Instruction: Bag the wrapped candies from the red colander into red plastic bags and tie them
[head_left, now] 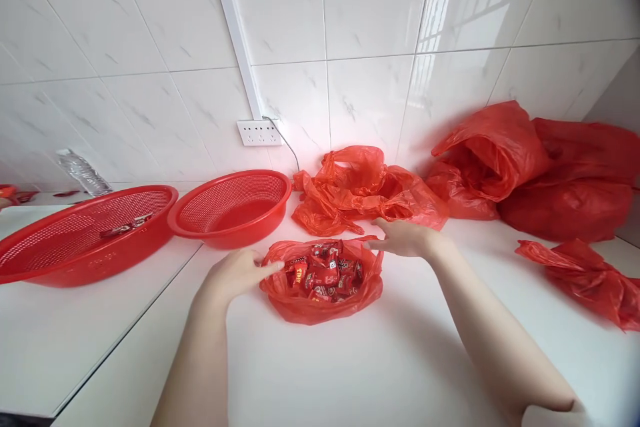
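A red plastic bag (320, 312) stands on the white table, its mouth spread wide. Small red-wrapped snack packets (325, 276) fill it. On the bag's left side, my left hand (235, 275) has the thumb over the rim, with the other fingers mostly hidden and the rim between them. My right hand (406, 238) is at the bag's right rear rim, thumb touching the edge and index finger stretched apart from it.
Two red perforated baskets (235, 237) (95, 267) stand at the left; the farther-left one holds a few packets. A clear plastic bottle (85, 172) lies behind it. Crumpled red bags (365, 190) lie by the wall, with bulky red bags (565, 180) and another (590, 277) at right.
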### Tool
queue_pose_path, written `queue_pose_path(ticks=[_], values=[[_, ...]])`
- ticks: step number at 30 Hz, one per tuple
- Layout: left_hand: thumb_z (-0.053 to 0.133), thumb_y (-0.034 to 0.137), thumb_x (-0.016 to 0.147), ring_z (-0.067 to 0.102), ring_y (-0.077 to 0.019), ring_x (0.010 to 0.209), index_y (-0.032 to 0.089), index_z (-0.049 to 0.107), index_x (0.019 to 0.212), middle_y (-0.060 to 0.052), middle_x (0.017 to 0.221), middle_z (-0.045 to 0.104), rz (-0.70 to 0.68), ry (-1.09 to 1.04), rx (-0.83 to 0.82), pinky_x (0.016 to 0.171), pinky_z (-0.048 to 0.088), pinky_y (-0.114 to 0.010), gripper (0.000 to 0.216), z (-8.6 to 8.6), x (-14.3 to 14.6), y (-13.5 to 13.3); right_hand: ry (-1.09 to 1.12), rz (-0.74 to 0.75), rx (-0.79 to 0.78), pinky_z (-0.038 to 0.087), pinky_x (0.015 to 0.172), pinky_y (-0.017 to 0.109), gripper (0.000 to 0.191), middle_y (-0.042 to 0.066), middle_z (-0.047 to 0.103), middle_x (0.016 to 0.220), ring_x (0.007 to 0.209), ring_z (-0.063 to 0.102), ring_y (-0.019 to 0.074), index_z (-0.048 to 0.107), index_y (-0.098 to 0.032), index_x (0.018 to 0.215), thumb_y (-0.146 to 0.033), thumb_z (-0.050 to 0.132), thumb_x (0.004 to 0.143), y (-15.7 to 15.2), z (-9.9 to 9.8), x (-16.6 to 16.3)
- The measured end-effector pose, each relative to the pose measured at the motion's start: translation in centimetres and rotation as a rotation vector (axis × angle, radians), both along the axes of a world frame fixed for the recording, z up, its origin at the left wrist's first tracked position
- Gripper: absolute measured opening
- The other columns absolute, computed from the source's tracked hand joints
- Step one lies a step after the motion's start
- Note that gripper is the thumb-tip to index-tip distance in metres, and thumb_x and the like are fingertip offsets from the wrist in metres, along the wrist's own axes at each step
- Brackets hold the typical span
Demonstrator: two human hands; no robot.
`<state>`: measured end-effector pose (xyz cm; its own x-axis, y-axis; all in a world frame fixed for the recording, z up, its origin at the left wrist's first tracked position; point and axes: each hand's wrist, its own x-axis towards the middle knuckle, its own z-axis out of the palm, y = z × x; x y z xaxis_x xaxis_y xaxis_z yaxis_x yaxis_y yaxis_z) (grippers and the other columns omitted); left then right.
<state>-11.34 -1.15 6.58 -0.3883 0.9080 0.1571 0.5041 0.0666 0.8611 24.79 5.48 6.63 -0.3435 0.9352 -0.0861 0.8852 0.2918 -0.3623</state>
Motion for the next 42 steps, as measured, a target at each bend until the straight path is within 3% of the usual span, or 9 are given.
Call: queue_pose_path(ticks=[3, 6, 11, 15, 21, 25, 28, 34, 42], values=[[0.082, 0.02, 0.044, 0.031, -0.0121, 0.032, 0.022, 0.042, 0.033, 0.005, 0.034, 0.04, -0.123, 0.209, -0.197, 0.043, 0.016, -0.026, 0.041, -0.9, 1.9, 0.6, 0.016, 0.055, -0.049, 0.049, 0.059, 0.034, 0.049, 0.014, 0.069, 0.098, 0.078, 0.067, 0.0268, 0.057, -0.02, 0.126, -0.035, 0.066, 0.08, 0.0, -0.4, -0.6], [0.078, 0.026, 0.054, 0.044, -0.0143, 0.044, 0.021, 0.053, 0.043, 0.002, 0.045, 0.052, -0.155, 0.193, -0.083, 0.045, 0.024, -0.025, 0.028, 0.4, 2.2, 0.7, 0.203, 0.132, 0.033, 0.047, 0.062, 0.03, 0.032, 0.005, 0.068, 0.086, 0.074, 0.064, 0.0199, 0.062, -0.024, 0.112, -0.018, 0.058, 0.081, -0.3, 0.9, -0.3], [0.072, 0.031, 0.064, 0.062, -0.0222, 0.085, 0.018, 0.069, 0.07, -0.005, 0.085, 0.07, -0.04, -0.289, 0.284, 0.071, 0.047, -0.028, 0.015, 5.5, 2.6, 0.9, 1.03, 0.065, 0.391, 0.05, 0.072, 0.029, 0.023, 0.0, 0.061, 0.082, 0.078, 0.062, 0.0148, 0.057, -0.023, 0.11, -0.03, 0.056, 0.088, -0.8, 4.4, 0.3], [0.07, 0.026, 0.07, 0.061, -0.0249, 0.105, 0.016, 0.067, 0.072, -0.008, 0.098, 0.07, -0.349, -0.599, 0.481, 0.089, 0.049, -0.032, 0.011, 8.8, 4.7, 1.0, 1.378, -0.016, 0.612, 0.052, 0.087, 0.032, 0.022, 0.002, 0.062, 0.091, 0.094, 0.064, 0.0157, 0.056, -0.024, 0.107, -0.036, 0.059, 0.089, -1.1, 5.8, -1.1], [0.08, 0.028, 0.067, 0.06, -0.016, 0.067, 0.028, 0.062, 0.116, 0.0, 0.081, 0.061, -0.777, -0.562, 0.203, 0.068, 0.053, -0.034, 0.053, 8.1, 10.0, 0.9, 1.303, 0.31, 0.52, 0.054, 0.091, 0.036, 0.019, 0.003, 0.065, 0.098, 0.1, 0.064, 0.0171, 0.057, -0.026, 0.11, -0.026, 0.06, 0.091, -3.6, 5.9, -4.1], [0.075, 0.03, 0.075, 0.056, -0.0151, 0.07, 0.024, 0.068, 0.098, -0.002, 0.084, 0.06, -0.944, -0.223, 0.114, 0.062, 0.049, -0.028, 0.024, 6.3, 12.8, 1.0, 1.004, 0.555, 0.586, 0.051, 0.099, 0.045, 0.013, 0.002, 0.068, 0.099, 0.104, 0.064, 0.0214, 0.064, -0.027, 0.1, -0.022, 0.054, 0.094, -5.5, 5.9, -5.8], [0.058, 0.041, 0.09, 0.06, -0.0193, 0.079, 0.021, 0.069, 0.086, -0.004, 0.079, 0.06, -0.898, -0.266, 0.111, 0.069, 0.051, -0.031, 0.023, 5.7, 13.3, 1.3, 0.912, 0.51, 0.682, 0.048, 0.103, 0.047, 0.021, 0.003, 0.066, 0.11, 0.112, 0.06, 0.0226, 0.063, -0.028, 0.109, -0.019, 0.05, 0.095, -5.3, 5.8, -6.4], [0.056, 0.053, 0.088, 0.06, -0.0216, 0.094, 0.021, 0.068, 0.1, -0.007, 0.093, 0.063, -0.721, -0.37, 0.116, 0.075, 0.053, -0.028, 0.036, 5.4, 12.7, 2.5, 0.94, 0.437, 0.463, 0.055, 0.092, 0.037, 0.029, 0.005, 0.065, 0.116, 0.107, 0.063, 0.0192, 0.061, -0.023, 0.117, -0.016, 0.051, 0.092, -3.3, 5.2, -6.3], [0.053, 0.055, 0.089, 0.036, -0.006, 0.043, 0.021, 0.058, 0.079, 0.005, 0.058, 0.043, -0.634, -0.37, 0.12, 0.041, 0.033, -0.016, 0.036, 5.2, 13.5, 2.9, 1.005, 0.292, 0.457, 0.055, 0.088, 0.033, 0.023, 0.004, 0.07, 0.102, 0.093, 0.067, 0.0166, 0.063, -0.021, 0.108, -0.016, 0.055, 0.088, -2.2, 4.1, -6.9]])
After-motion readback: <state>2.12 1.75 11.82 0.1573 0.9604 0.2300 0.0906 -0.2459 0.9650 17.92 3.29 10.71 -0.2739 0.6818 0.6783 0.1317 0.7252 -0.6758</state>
